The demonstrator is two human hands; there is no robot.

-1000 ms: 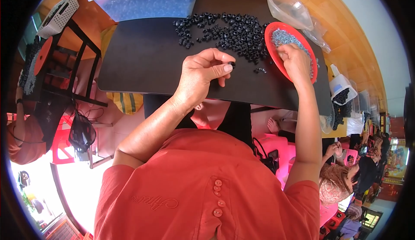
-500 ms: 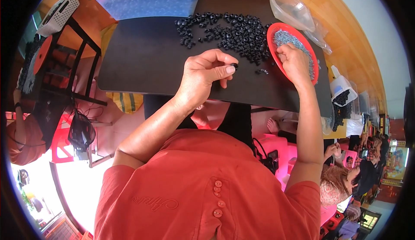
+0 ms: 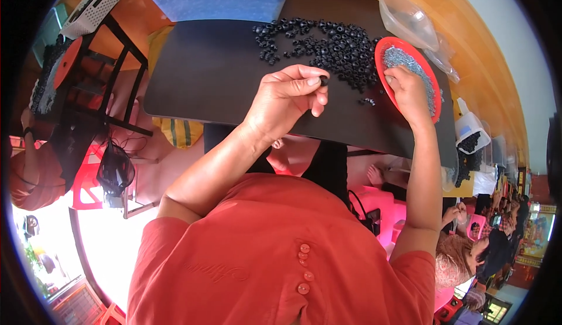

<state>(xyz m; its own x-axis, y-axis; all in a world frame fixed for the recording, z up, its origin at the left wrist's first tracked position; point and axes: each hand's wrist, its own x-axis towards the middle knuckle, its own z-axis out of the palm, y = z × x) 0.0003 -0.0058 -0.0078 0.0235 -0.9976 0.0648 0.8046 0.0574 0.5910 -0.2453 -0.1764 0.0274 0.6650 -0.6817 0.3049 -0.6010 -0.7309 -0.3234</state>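
Pinched between the thumb and forefinger of my left hand is a small round black plastic part, held above the dark table. My right hand is over the red dish, its fingertips pressed together by a heap of tiny silvery metal pieces. Whatever those fingertips hold is too small to make out. A spread of similar black parts lies on the table beyond my left hand. Several tiny pieces lie on the table just left of the dish.
At the table's far side stands a clear bluish bin. An empty clear tub is behind the dish. White containers with black parts stand to the right. Other people sit at both sides, near a dark stool frame.
The whole view has shifted slightly, so the table and dish appear further right. My left hand has turned a little, showing the black part more. My right hand stays over the dish, fingertips together.
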